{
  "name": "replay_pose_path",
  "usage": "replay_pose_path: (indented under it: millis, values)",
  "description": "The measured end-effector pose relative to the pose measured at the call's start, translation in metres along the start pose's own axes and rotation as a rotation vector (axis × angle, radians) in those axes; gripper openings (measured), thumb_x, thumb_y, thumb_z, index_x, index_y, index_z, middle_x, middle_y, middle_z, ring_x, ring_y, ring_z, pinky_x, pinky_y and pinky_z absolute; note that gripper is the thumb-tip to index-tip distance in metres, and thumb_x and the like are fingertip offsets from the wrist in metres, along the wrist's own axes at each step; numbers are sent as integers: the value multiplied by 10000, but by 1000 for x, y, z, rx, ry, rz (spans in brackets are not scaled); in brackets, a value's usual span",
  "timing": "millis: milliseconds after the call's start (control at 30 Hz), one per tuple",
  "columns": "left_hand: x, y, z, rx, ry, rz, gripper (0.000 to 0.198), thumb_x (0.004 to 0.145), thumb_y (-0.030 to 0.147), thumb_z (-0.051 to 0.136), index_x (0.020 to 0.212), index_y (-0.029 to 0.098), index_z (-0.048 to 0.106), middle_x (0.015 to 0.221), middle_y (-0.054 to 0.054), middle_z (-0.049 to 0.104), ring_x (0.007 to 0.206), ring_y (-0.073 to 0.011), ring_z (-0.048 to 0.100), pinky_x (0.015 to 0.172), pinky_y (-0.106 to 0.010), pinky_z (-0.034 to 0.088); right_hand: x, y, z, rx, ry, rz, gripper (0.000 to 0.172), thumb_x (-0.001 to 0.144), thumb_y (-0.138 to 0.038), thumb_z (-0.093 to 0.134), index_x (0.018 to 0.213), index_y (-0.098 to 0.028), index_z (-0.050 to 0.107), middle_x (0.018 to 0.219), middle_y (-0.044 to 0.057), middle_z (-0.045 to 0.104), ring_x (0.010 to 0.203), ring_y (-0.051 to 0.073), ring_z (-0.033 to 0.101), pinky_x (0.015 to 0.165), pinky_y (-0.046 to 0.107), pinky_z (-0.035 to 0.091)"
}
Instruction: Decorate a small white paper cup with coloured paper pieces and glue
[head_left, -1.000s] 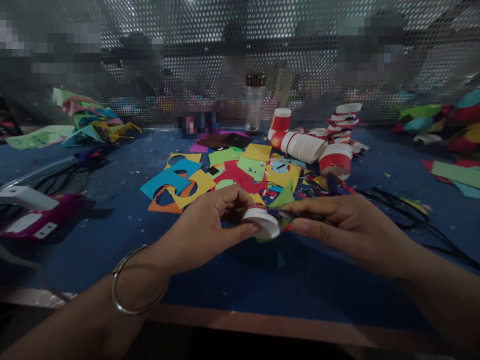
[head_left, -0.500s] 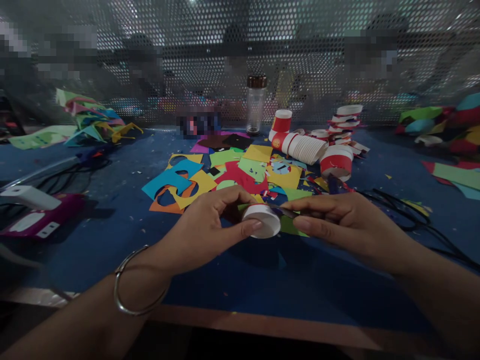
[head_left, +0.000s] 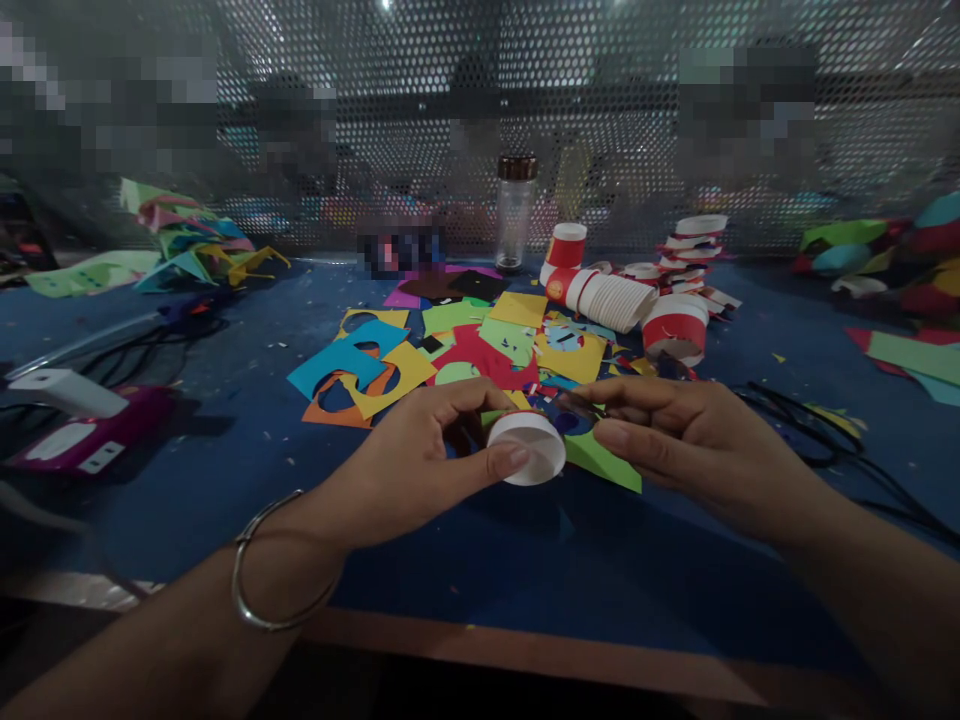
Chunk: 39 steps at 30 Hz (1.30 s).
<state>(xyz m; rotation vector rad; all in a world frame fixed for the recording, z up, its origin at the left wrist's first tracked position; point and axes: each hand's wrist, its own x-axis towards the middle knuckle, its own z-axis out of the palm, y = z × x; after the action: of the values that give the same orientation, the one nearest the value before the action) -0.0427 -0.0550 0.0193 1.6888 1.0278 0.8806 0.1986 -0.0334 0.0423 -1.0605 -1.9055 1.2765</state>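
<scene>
Right hand (head_left: 675, 430) is easing off the paper-cup base (head_left: 541, 446), pinching a dark tool (head_left: 579, 406); left hand (head_left: 424, 455) is gripping the base.

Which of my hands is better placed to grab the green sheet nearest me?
Probably your right hand: the green sheet shows close by, though that hand seems to pinch a thin dark object. Your left hand grips the white round piece.

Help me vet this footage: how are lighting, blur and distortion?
Head view: dim overall, small bright spots along the top; head view, centre: the dark item in the right hand is too murky to identify; head view, right edge: coloured papers look soft and stretched; head view, background: pixelated patches.
</scene>
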Motion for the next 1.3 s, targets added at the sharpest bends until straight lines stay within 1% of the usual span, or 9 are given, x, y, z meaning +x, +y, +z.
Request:
replay_pose_path:
  millis: [133, 233, 533, 667, 833, 933, 1033, 1167, 1300]
  values:
    - [0, 1, 2, 25, -53, -31, 224, 877, 396, 711, 926, 179, 681, 825, -5, 649, 745, -134, 583, 651, -253, 440, 0, 1, 3, 84, 61, 35, 325, 807, -464, 778, 963, -184, 722, 696, -13, 604, 519, 83, 440, 448, 216, 357]
    - [-2, 5, 5, 87, -85, -77, 168, 865, 335, 691, 924, 180, 661, 808, 11, 635, 704, -125, 569, 607, -243, 426, -1, 5, 6, 125, 60, 21, 322, 707, -392, 879, 885, -192, 701, 766, -10, 639, 634, 105, 549, 560, 209, 462]
    - [-1, 9, 8, 175, -103, 7, 67, 814, 225, 678, 837, 180, 634, 793, 26, 619, 711, -122, 563, 635, -244, 441, -1, 8, 16, 153, -81, 86, 329, 693, -361, 897, 849, -178, 672, 787, 1, 661, 728, 133, 608, 658, 225, 501]
    - [1, 5, 5, 6, -77, 17, 122, 823, 257, 732, 883, 178, 662, 831, 11, 643, 756, -122, 575, 685, -243, 461, 0, 8, 15, 123, -63, 72, 320, 715, -397, 877, 816, -180, 665, 731, -12, 607, 666, 114, 533, 600, 223, 448]
    - [3, 2, 7, -273, -85, -100, 297, 716, 246, 860, 944, 169, 685, 917, -20, 694, 857, -149, 640, 797, -274, 521, 1, 8, 13, 128, -6, 69, 334, 734, -431, 850, 779, -186, 627, 614, -60, 490, 535, 76, 363, 467, 217, 286]
    - [4, 2, 8, -324, -70, -145, 251, 712, 223, 867, 900, 166, 710, 900, -18, 719, 852, -140, 657, 806, -263, 525, 1, 7, 13, 159, -4, 55, 334, 731, -426, 855, 786, -182, 634, 641, -54, 512, 548, 76, 378, 473, 220, 273]
    - [4, 2, 5, -375, 24, -152, 266, 722, 265, 875, 937, 174, 748, 924, -29, 758, 866, -148, 683, 817, -266, 536, 1, 6, 12, 194, 11, 59, 366, 746, -464, 845, 802, -173, 629, 685, -38, 543, 553, 70, 395, 480, 222, 275]
    - [4, 2, 1, -426, 141, -112, 242, 763, 313, 857, 931, 161, 771, 932, -54, 779, 864, -170, 704, 824, -297, 569, 0, 6, 8, 192, 27, 88, 446, 798, -581, 779, 807, -173, 597, 571, -89, 416, 459, 45, 258, 422, 225, 193]
    - [3, 0, 1, -435, 142, -100, 218, 760, 301, 867, 902, 159, 782, 928, -52, 784, 860, -168, 708, 823, -294, 586, 0, 9, 6, 241, 8, 107, 485, 860, -647, 685, 791, -184, 561, 554, -109, 300, 458, 48, 200, 402, 217, 144]
